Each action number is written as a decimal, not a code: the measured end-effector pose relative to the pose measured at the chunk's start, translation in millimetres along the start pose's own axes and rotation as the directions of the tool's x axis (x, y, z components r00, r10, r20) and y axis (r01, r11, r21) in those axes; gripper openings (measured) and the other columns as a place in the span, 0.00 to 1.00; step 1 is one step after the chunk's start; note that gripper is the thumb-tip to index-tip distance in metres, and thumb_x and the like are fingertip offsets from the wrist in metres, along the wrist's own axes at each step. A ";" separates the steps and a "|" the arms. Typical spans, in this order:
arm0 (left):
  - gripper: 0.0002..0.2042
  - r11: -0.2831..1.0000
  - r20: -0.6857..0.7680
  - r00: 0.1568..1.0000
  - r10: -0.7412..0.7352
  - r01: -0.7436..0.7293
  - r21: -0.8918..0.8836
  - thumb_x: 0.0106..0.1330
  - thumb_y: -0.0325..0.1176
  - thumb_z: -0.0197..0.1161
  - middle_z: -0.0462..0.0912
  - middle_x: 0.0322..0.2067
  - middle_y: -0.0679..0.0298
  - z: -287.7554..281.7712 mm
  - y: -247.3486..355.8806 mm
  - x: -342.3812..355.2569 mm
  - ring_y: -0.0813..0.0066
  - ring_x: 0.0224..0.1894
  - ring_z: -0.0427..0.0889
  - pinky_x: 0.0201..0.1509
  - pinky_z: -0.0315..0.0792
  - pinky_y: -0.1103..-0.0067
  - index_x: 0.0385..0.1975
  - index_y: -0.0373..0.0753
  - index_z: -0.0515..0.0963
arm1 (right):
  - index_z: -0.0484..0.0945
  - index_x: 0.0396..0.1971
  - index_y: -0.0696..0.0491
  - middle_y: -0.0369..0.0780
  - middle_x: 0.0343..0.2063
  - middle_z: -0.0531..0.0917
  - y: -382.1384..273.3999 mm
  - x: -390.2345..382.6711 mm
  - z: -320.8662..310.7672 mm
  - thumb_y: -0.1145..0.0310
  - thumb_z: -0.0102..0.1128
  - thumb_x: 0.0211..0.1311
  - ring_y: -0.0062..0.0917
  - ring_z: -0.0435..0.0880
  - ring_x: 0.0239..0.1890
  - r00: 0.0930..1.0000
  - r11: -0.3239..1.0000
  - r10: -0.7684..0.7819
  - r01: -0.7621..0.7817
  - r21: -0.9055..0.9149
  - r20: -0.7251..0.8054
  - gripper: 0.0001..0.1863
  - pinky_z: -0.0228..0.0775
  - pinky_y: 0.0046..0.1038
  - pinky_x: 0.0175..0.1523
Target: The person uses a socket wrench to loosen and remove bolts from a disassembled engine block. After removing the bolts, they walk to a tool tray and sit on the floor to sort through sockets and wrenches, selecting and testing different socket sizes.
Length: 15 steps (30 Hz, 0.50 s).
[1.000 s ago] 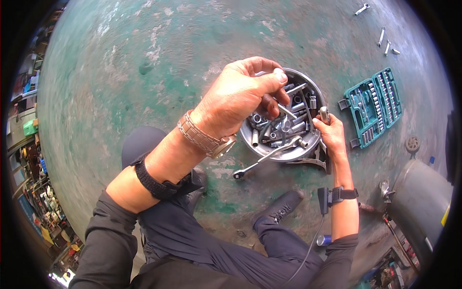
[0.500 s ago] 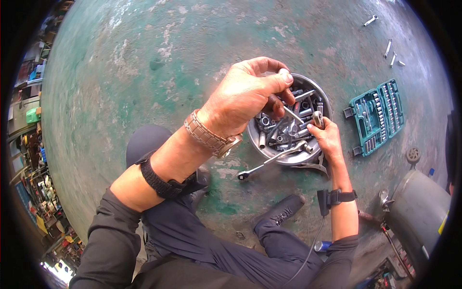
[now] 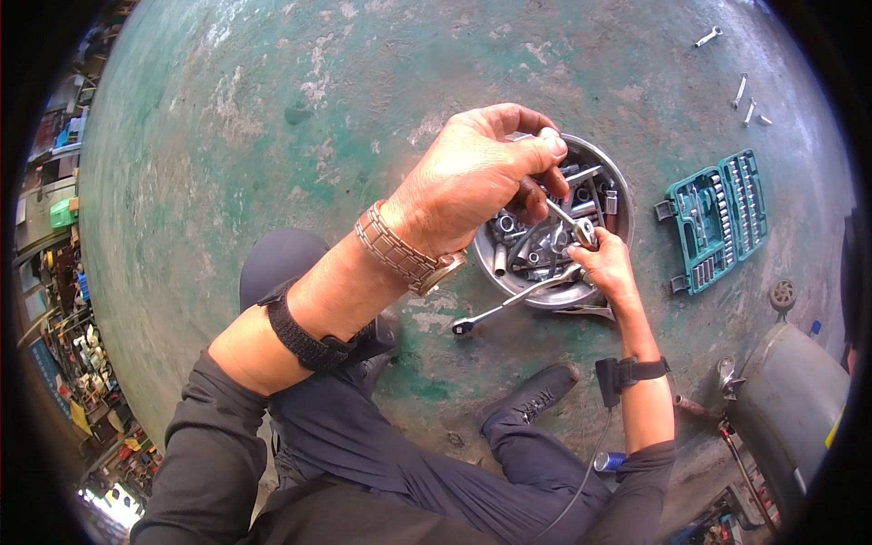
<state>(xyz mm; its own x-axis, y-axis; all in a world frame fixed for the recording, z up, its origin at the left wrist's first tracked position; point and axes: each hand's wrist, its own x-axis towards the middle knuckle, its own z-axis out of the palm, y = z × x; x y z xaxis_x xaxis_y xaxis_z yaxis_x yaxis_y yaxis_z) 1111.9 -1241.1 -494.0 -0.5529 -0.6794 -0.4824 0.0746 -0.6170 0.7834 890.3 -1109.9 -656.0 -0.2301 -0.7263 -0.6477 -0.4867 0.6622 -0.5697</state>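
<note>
My right hand (image 3: 607,263) grips the head end of a ratchet wrench (image 3: 563,215) over a round metal bowl (image 3: 623,173). Its handle slants up toward my left hand (image 3: 486,168), whose fingers hide the far end. The left hand is closed above the bowl's left side, thumb and forefinger pressed together; I cannot make out what they hold, if anything. Loose sockets (image 3: 500,259) and other metal tools fill the bowl. A second ratchet (image 3: 490,312) leans across the near rim, its head sticking out to the left.
An opened green socket case (image 3: 713,222) lies right of the bowl. Several small wrenches (image 3: 741,91) are scattered on the floor at the far right. A grey cylindrical tank (image 3: 790,400) stands at the lower right, a blue can (image 3: 609,462) by my right forearm. Cluttered shelves line the left edge.
My right hand has shifted slightly left with the ratchet wrench, its head tilting nearer my left hand. The left hand has moved a little to the right, still closed.
</note>
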 end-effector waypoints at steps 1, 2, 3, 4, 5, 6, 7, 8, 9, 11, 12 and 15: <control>0.12 1.000 0.000 1.000 -0.005 0.005 -0.002 0.65 0.35 0.61 0.83 0.27 0.58 -0.3 -0.2 0.4 0.80 0.21 0.79 0.27 0.74 0.85 0.44 0.34 0.75 | 0.79 0.42 0.60 0.47 0.34 0.85 -0.6 0.1 2.1 0.66 0.68 0.47 0.30 0.85 0.38 1.000 1.000 0.002 -0.002 -0.009 0.008 0.21 0.74 0.30 0.43; 0.12 1.000 0.001 1.000 -0.010 0.010 0.005 0.65 0.35 0.61 0.83 0.27 0.58 -0.6 -0.6 1.1 0.80 0.21 0.79 0.27 0.74 0.85 0.43 0.34 0.75 | 0.79 0.42 0.60 0.47 0.34 0.85 -1.6 0.0 4.1 0.66 0.68 0.47 0.31 0.85 0.38 1.000 1.000 0.004 -0.004 -0.017 0.017 0.21 0.74 0.30 0.43; 0.12 1.000 0.002 1.000 -0.014 0.014 0.011 0.65 0.35 0.61 0.83 0.27 0.58 -0.6 -0.9 1.9 0.80 0.21 0.79 0.27 0.74 0.85 0.43 0.34 0.75 | 0.79 0.42 0.60 0.48 0.34 0.85 -3.1 -0.9 6.0 0.66 0.68 0.47 0.33 0.85 0.38 1.000 0.999 -0.003 0.003 -0.032 0.006 0.21 0.75 0.31 0.44; 0.12 1.000 0.003 1.000 -0.019 0.019 0.019 0.65 0.35 0.61 0.83 0.27 0.58 -0.9 -1.4 2.8 0.80 0.21 0.79 0.27 0.74 0.85 0.43 0.34 0.75 | 0.79 0.42 0.60 0.49 0.34 0.85 -4.7 -2.4 6.7 0.66 0.68 0.47 0.33 0.85 0.38 0.999 0.999 -0.038 0.039 -0.033 0.005 0.21 0.74 0.31 0.44; 0.12 1.000 0.003 1.000 -0.022 0.022 0.021 0.65 0.35 0.61 0.83 0.27 0.59 -1.1 -1.8 3.4 0.80 0.21 0.79 0.28 0.74 0.85 0.43 0.34 0.75 | 0.79 0.42 0.60 0.49 0.33 0.85 -6.8 -4.6 7.7 0.66 0.68 0.47 0.34 0.85 0.38 0.999 0.998 -0.050 0.050 -0.036 -0.003 0.21 0.74 0.31 0.44; 0.12 0.999 0.004 1.000 -0.026 0.026 0.023 0.65 0.35 0.61 0.83 0.27 0.59 -1.4 -2.4 3.7 0.80 0.21 0.79 0.28 0.74 0.86 0.43 0.34 0.75 | 0.79 0.42 0.60 0.49 0.33 0.85 -9.3 -7.5 8.9 0.66 0.68 0.47 0.34 0.85 0.38 0.998 0.998 -0.063 0.063 -0.022 -0.012 0.20 0.74 0.32 0.43; 0.12 0.999 0.008 1.000 -0.021 0.021 0.026 0.65 0.35 0.61 0.83 0.27 0.59 -1.7 -2.9 4.2 0.81 0.21 0.79 0.28 0.74 0.86 0.43 0.34 0.75 | 0.79 0.39 0.60 0.50 0.31 0.84 -11.8 -11.4 10.5 0.66 0.68 0.48 0.37 0.85 0.37 0.991 0.992 -0.124 0.124 -0.008 -0.041 0.19 0.74 0.34 0.42; 0.12 0.999 0.006 1.000 -0.031 0.031 0.023 0.65 0.34 0.61 0.83 0.27 0.59 -2.0 -3.3 5.0 0.81 0.21 0.79 0.28 0.74 0.86 0.43 0.34 0.75 | 0.79 0.38 0.60 0.50 0.30 0.84 -15.0 -14.0 12.8 0.66 0.68 0.48 0.39 0.85 0.36 0.991 0.989 -0.130 0.129 -0.068 -0.013 0.18 0.74 0.35 0.42; 0.12 0.999 0.008 0.999 -0.033 0.032 0.022 0.65 0.34 0.61 0.83 0.27 0.59 -2.1 -3.5 5.8 0.80 0.21 0.79 0.28 0.74 0.86 0.43 0.34 0.75 | 0.79 0.38 0.59 0.51 0.30 0.83 -18.0 -16.4 14.4 0.66 0.68 0.48 0.40 0.84 0.36 0.987 0.982 -0.158 0.159 -0.103 0.013 0.18 0.74 0.35 0.42; 0.12 0.999 0.010 0.999 -0.036 0.036 0.016 0.65 0.34 0.61 0.83 0.27 0.59 -2.1 -4.3 7.6 0.81 0.21 0.79 0.28 0.74 0.86 0.43 0.34 0.75 | 0.79 0.35 0.57 0.52 0.27 0.82 -22.8 -21.6 21.1 0.64 0.68 0.49 0.45 0.83 0.34 0.975 0.964 -0.218 0.222 -0.148 0.044 0.15 0.73 0.39 0.40; 0.12 0.999 0.010 0.999 -0.037 0.037 0.012 0.65 0.34 0.61 0.83 0.27 0.59 -1.9 -4.6 8.5 0.81 0.21 0.79 0.28 0.74 0.86 0.43 0.34 0.75 | 0.79 0.35 0.55 0.51 0.27 0.82 -25.1 -22.4 26.3 0.62 0.67 0.50 0.46 0.82 0.34 0.974 0.935 -0.212 0.226 -0.272 0.082 0.15 0.73 0.42 0.40; 0.11 0.998 0.009 0.999 -0.054 0.054 0.018 0.65 0.33 0.61 0.83 0.27 0.59 -1.4 -5.5 11.2 0.81 0.21 0.79 0.28 0.73 0.86 0.43 0.34 0.75 | 0.76 0.36 0.53 0.50 0.29 0.82 -25.9 -26.6 39.4 0.65 0.62 0.52 0.48 0.82 0.34 0.961 0.854 -0.230 0.276 -0.441 0.156 0.12 0.73 0.44 0.41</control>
<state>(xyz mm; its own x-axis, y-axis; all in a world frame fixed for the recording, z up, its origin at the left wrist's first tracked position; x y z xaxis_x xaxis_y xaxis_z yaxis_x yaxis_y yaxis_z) 1106.4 -1245.9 -504.3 -0.5634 -0.6416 -0.5204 0.0303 -0.6455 0.7631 942.2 -1100.5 -644.0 0.0221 -0.8215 -0.5698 -0.8509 0.2838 -0.4422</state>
